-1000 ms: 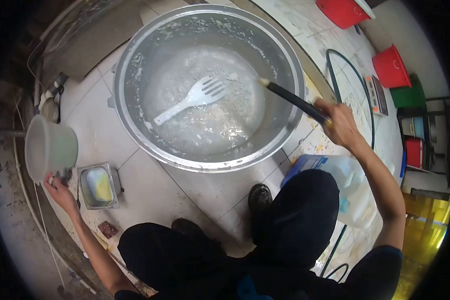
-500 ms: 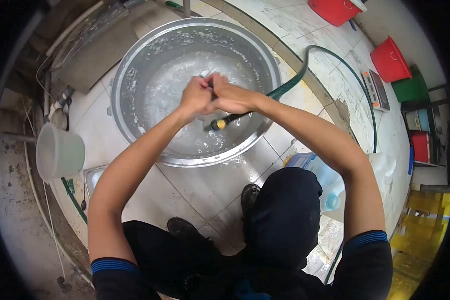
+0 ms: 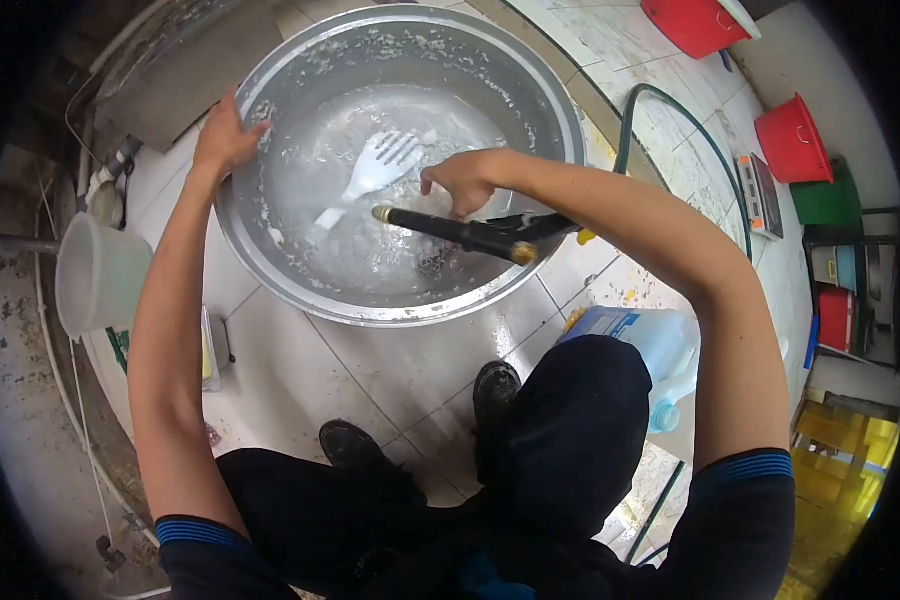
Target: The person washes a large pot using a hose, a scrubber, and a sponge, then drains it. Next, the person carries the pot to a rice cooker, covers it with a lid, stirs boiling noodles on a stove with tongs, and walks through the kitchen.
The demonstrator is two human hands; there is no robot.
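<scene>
A large round metal pot [image 3: 400,313] stands on the floor, with water and white bits inside. My left hand [image 3: 228,142] grips its left rim, thumb inside and fingers outside. Over the middle of the pot, my right hand [image 3: 462,182] is bent downward, fingers loosely curled and apart, with nothing visible in them. A black hose nozzle [image 3: 455,231] with brass-coloured ends lies just below that hand, over the pot's right side; a misty streak leaves its left tip. In the water is a white slotted spoon [image 3: 382,165], left of my right hand.
A green hose [image 3: 628,120] curves over the raised tiled ledge at right. A translucent bucket [image 3: 105,275] is at left. Large plastic bottles [image 3: 660,340] stand by my right knee. Red tubs [image 3: 795,140], a scale [image 3: 760,195] and yellow crates [image 3: 840,440] line the right side.
My hands were together over the pot and have parted. The left now holds the rim; the right stays above the water. The nozzle has shifted and the white spoon has come into view.
</scene>
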